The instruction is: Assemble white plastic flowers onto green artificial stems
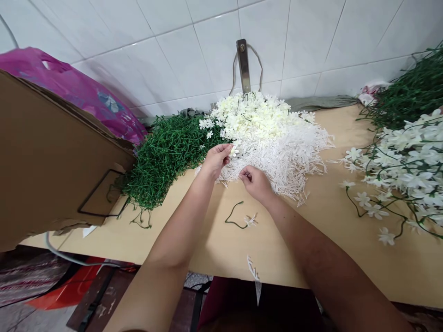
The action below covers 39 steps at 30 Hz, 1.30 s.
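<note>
My left hand (217,159) pinches a small cream flower head (234,151) at the near edge of the heap of cream flower heads (252,117). My right hand (254,181) is closed in a pinch at the pile of white plastic stamen pieces (287,154); what its fingers hold is too small to name. On the wooden table (311,240) just below my hands lies one green stem (232,216) with a white flower (250,220) on its end.
A heap of green plastic stems (162,159) lies to the left, next to a cardboard box (48,157) and a pink bag (79,92). Finished stems with white flowers (404,175) and more green stems (411,94) pile up at the right. A white piece (254,272) hangs at the table's front edge.
</note>
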Each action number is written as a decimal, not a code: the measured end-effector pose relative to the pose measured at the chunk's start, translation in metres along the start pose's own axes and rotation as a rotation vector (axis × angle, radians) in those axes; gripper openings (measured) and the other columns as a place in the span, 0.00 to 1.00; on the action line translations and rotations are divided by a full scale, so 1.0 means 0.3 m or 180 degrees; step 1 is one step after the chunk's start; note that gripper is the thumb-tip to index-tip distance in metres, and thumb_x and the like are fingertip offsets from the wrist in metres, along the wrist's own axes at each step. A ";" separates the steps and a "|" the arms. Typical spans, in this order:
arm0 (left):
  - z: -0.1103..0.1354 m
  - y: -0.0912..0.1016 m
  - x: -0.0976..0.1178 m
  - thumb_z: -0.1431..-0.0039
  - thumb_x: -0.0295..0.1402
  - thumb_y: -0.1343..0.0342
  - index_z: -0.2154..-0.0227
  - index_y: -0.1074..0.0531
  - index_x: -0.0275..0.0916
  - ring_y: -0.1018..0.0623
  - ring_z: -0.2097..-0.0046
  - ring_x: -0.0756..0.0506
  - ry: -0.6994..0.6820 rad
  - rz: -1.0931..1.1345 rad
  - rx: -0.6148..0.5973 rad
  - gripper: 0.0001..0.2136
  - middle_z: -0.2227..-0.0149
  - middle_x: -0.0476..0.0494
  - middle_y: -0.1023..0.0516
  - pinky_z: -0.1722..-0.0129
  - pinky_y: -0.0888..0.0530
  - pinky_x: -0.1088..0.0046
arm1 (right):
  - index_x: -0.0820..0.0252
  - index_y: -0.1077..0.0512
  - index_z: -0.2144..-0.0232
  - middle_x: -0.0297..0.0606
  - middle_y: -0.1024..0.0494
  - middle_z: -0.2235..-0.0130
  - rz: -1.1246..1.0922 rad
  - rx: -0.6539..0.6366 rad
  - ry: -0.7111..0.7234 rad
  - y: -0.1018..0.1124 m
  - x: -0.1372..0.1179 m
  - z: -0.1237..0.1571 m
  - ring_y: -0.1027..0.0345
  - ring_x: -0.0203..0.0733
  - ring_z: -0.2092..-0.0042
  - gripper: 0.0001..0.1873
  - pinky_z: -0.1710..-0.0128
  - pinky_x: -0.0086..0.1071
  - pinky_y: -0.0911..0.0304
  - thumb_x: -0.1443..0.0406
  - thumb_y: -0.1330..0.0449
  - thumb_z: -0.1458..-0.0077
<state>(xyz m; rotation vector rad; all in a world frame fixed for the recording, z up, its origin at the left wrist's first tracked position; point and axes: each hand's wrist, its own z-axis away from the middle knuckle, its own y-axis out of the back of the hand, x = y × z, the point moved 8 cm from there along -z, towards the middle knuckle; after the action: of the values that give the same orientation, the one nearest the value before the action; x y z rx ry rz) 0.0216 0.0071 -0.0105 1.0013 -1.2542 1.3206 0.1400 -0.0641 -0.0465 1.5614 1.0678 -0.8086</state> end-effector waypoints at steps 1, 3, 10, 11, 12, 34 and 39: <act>0.012 -0.006 -0.010 0.59 0.27 0.35 0.76 0.29 0.35 0.38 0.81 0.58 0.0069 0.0083 -0.0006 0.08 0.82 0.54 0.34 0.82 0.41 0.82 | 0.58 0.34 0.73 0.32 0.30 0.74 -0.0192 0.0058 -0.0024 0.002 0.009 -0.003 0.38 0.36 0.72 0.03 0.70 0.30 0.44 0.65 0.46 0.49; 0.039 -0.020 -0.032 0.58 0.27 0.35 0.77 0.31 0.35 0.38 0.81 0.58 0.0217 0.0224 -0.0052 0.08 0.83 0.55 0.36 0.83 0.42 0.83 | 0.58 0.35 0.73 0.31 0.31 0.74 -0.0575 0.0155 -0.0044 0.004 0.021 -0.009 0.38 0.35 0.72 0.04 0.70 0.30 0.43 0.64 0.46 0.49; 0.127 -0.053 -0.092 0.56 0.25 0.36 0.76 0.35 0.35 0.42 0.84 0.59 0.0589 0.0957 -0.0076 0.11 0.83 0.57 0.41 0.85 0.48 0.85 | 0.58 0.36 0.75 0.27 0.36 0.79 -0.1355 0.0395 -0.0142 0.016 0.035 -0.018 0.42 0.32 0.76 0.02 0.74 0.28 0.45 0.65 0.45 0.55; 0.137 -0.055 -0.098 0.55 0.24 0.37 0.75 0.36 0.35 0.43 0.84 0.59 0.0627 0.1058 -0.0070 0.10 0.83 0.57 0.41 0.86 0.49 0.85 | 0.58 0.35 0.75 0.27 0.37 0.79 -0.1390 0.0396 -0.0168 0.017 0.036 -0.018 0.42 0.32 0.76 0.01 0.74 0.28 0.45 0.66 0.46 0.56; 0.145 -0.056 -0.104 0.53 0.24 0.38 0.75 0.36 0.35 0.43 0.84 0.59 0.0671 0.1148 -0.0067 0.10 0.83 0.57 0.41 0.86 0.49 0.85 | 0.58 0.34 0.75 0.27 0.37 0.80 -0.1422 0.0384 -0.0190 0.017 0.037 -0.018 0.42 0.32 0.77 0.02 0.75 0.28 0.46 0.67 0.46 0.56; 0.168 -0.083 -0.159 0.57 0.24 0.37 0.76 0.36 0.34 0.42 0.84 0.60 0.0791 0.1283 -0.0492 0.10 0.82 0.54 0.35 0.85 0.49 0.87 | 0.60 0.29 0.75 0.27 0.32 0.82 -0.2017 0.0157 -0.0529 0.021 0.004 -0.007 0.43 0.28 0.79 0.17 0.78 0.27 0.45 0.55 0.32 0.64; 0.154 -0.060 -0.170 0.57 0.24 0.38 0.77 0.33 0.34 0.38 0.82 0.58 0.0683 0.1142 -0.0315 0.07 0.81 0.52 0.33 0.84 0.45 0.85 | 0.61 0.28 0.76 0.29 0.30 0.81 -0.1952 0.0119 -0.0462 0.032 -0.010 -0.003 0.43 0.28 0.79 0.18 0.78 0.27 0.45 0.54 0.32 0.64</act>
<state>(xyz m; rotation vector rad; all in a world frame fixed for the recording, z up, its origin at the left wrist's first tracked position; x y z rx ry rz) 0.0431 -0.0460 -0.0526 0.5629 -1.3581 1.5757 0.1477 -0.0645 -0.0400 1.1826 1.4502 -1.3360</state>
